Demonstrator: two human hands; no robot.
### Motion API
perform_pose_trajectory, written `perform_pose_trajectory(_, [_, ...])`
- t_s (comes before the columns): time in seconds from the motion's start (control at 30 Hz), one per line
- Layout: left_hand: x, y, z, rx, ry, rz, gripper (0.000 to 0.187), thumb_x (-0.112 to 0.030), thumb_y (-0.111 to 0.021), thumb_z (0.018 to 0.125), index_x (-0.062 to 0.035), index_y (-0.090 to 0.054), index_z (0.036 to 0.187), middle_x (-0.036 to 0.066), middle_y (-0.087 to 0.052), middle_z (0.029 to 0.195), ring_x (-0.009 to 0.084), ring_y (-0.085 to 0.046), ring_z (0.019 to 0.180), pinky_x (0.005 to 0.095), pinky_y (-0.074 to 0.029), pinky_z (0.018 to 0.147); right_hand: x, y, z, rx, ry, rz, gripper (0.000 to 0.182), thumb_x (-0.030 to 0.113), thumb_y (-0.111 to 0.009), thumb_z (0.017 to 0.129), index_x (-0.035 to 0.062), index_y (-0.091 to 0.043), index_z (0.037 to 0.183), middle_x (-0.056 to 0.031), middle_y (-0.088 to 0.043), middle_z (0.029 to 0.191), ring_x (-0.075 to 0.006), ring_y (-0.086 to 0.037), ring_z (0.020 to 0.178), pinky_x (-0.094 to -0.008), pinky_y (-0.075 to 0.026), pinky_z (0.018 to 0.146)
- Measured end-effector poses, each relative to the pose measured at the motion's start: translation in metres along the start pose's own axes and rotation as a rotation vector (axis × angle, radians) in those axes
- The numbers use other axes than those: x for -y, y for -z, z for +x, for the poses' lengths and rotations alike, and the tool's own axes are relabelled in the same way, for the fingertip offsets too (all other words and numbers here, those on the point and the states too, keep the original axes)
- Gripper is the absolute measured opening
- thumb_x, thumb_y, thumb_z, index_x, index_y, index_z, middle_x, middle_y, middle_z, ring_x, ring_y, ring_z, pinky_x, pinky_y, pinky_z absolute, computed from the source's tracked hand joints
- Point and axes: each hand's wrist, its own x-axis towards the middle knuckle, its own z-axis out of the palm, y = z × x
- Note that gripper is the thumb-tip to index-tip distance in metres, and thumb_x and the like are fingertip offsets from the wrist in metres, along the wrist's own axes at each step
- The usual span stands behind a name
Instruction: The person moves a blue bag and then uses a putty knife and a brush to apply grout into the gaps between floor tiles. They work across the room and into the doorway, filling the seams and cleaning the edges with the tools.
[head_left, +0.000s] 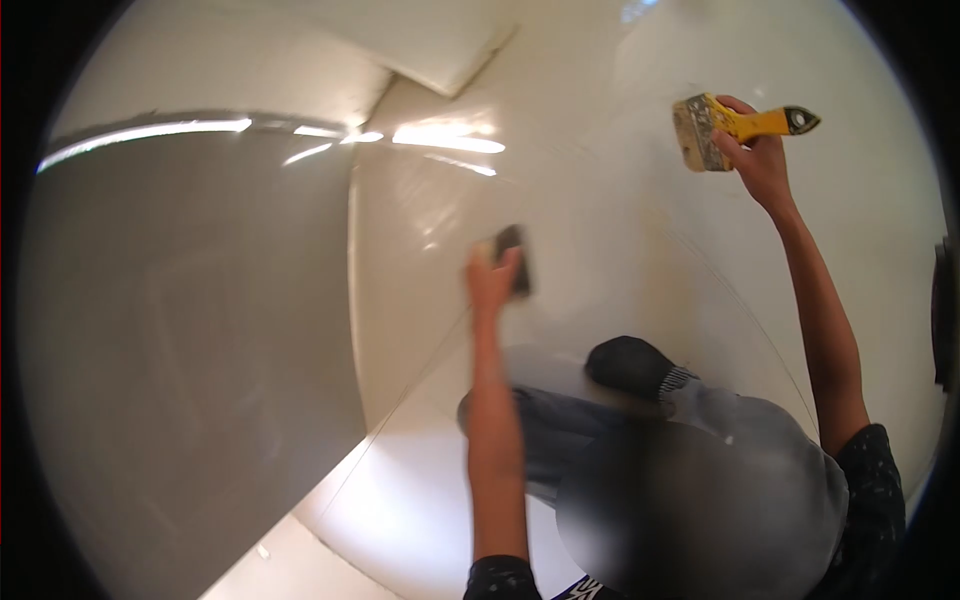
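My right hand (752, 150) is closed around the yellow handle of a wide flat paintbrush (706, 130). Its pale bristles point left, and the metal band is smeared. My left hand (490, 279), blurred by motion, grips a dark rectangular block (514, 262) low over the glossy pale floor (590, 190). Whether this block is a sponge or a sanding pad cannot be made out. The fingers on its far side are partly hidden.
A large smooth grey panel (190, 350) stands along the left, with bright light reflections at its top edge. A pale corner piece (430, 50) juts in at the top. My bent leg (575, 430) and dark-socked foot (630, 368) rest on the floor below. A dark object (942, 315) is at the right edge.
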Motion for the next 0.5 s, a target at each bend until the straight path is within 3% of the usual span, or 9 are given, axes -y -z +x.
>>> perform_pose_trajectory(0.07, [-0.030,-0.045,-0.005,0.062,-0.068,-0.021,0.037,-0.030,-0.067,0.073,0.0010,-0.055,0.089,0.020,-0.060,0.075,0.0375,-0.059,0.074,0.0431,-0.047,0.065,0.014,-0.033,-0.002,0.086,-0.069,0.091,0.041,0.009,-0.062,0.076,0.0023,-0.054,0.116,-0.0063,-0.062,0.092,-0.0109,-0.057,0.077,-0.0248,-0.048,0.070])
perform_pose_trajectory(0.17, [-0.086,-0.114,-0.027,0.115,-0.026,-0.056,0.058,-0.033,-0.068,0.073,0.0030,-0.049,0.114,0.025,-0.059,0.096,0.0420,-0.056,0.090,0.0460,-0.045,0.079,0.039,-0.068,-0.011,0.244,-0.004,0.203,0.041,0.008,-0.060,0.075,0.0024,-0.055,0.115,-0.0061,-0.061,0.095,-0.0109,-0.057,0.081,-0.0255,-0.047,0.073])
perform_pose_trajectory(0.23, [-0.117,-0.119,-0.042,0.239,-0.010,-0.031,0.055,-0.032,-0.066,0.074,0.0033,-0.049,0.113,0.026,-0.060,0.094,0.0422,-0.057,0.088,0.0465,-0.045,0.078,0.047,-0.083,-0.011,0.241,0.026,0.251,0.041,0.009,-0.061,0.075,0.0024,-0.055,0.114,-0.0060,-0.061,0.095,-0.0109,-0.057,0.082,-0.0254,-0.047,0.073])
perform_pose_trajectory(0.33, [-0.102,-0.090,-0.045,0.169,-0.003,-0.002,0.050,-0.033,-0.066,0.074,0.0035,-0.052,0.105,0.025,-0.061,0.088,0.0418,-0.058,0.081,0.0457,-0.046,0.073,0.047,-0.079,-0.011,0.234,0.030,0.321,0.041,0.013,-0.062,0.074,0.0025,-0.056,0.114,-0.0053,-0.060,0.095,-0.0107,-0.056,0.083,-0.0252,-0.046,0.073])
perform_pose_trajectory(0.37, [-0.073,-0.076,-0.041,0.054,-0.088,-0.130,0.044,-0.032,-0.068,0.074,0.0035,-0.054,0.095,0.025,-0.060,0.081,0.0420,-0.059,0.075,0.0444,-0.047,0.067,0.042,-0.072,-0.009,0.211,0.043,0.312,0.042,0.014,-0.063,0.074,0.0027,-0.056,0.113,-0.0049,-0.060,0.095,-0.0104,-0.056,0.083,-0.0250,-0.046,0.074])
perform_pose_trajectory(0.47, [-0.019,0.007,-0.039,-0.144,0.083,-0.083,0.036,-0.029,-0.070,0.074,0.0033,-0.056,0.082,0.016,-0.060,0.074,0.0257,-0.059,0.066,0.0380,-0.047,0.062,0.025,-0.050,-0.013,0.184,0.005,0.272,0.043,0.015,-0.063,0.075,0.0013,-0.055,0.114,-0.0052,-0.060,0.095,-0.0106,-0.055,0.085,-0.0245,-0.045,0.075])
perform_pose_trajectory(0.5, [0.001,0.028,-0.044,-0.177,0.131,-0.086,0.036,-0.028,-0.070,0.074,0.0029,-0.056,0.083,0.016,-0.060,0.075,0.0254,-0.059,0.067,0.0379,-0.047,0.062,0.016,-0.043,-0.015,0.169,-0.018,0.299,0.044,0.015,-0.063,0.075,0.0002,-0.054,0.115,-0.0060,-0.060,0.096,-0.0110,-0.056,0.085,-0.0246,-0.045,0.076])
